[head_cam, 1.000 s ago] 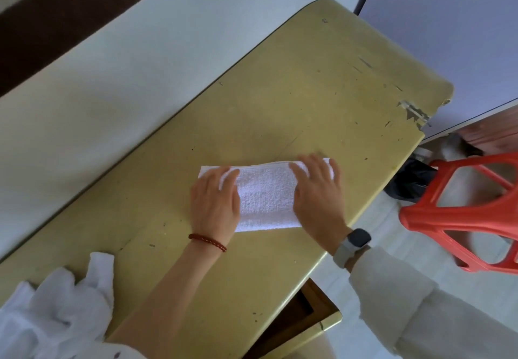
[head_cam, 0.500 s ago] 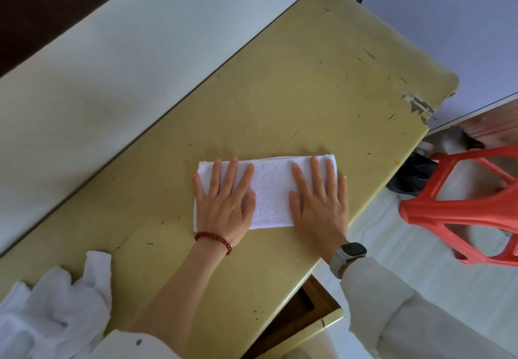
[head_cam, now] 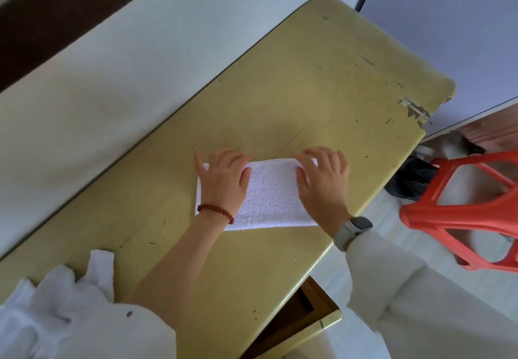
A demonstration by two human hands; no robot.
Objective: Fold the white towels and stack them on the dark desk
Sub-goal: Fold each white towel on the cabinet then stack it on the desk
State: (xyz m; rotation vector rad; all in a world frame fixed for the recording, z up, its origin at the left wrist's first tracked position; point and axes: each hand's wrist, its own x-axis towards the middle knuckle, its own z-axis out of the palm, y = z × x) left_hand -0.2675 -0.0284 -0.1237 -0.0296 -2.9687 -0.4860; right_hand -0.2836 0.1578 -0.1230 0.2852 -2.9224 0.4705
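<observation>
Towel (head_cam: pixel 270 193) folded into a strip, flat mid-desk. Left hand (head_cam: pixel 224 182) on its left end, right hand (head_cam: pixel 325 185) on its right end; both sets of fingers curl over the far edge, can't tell if they grip it or just press. Red bead bracelet (head_cam: pixel 215 211) on left wrist, watch (head_cam: pixel 351 229) on right. Desk (head_cam: pixel 308 92) yellow-green, scuffed, chipped at far right corner. Loose white towel pile (head_cam: pixel 56 297) at near-left end. Red stool (head_cam: pixel 462 210) on floor to the right.
</observation>
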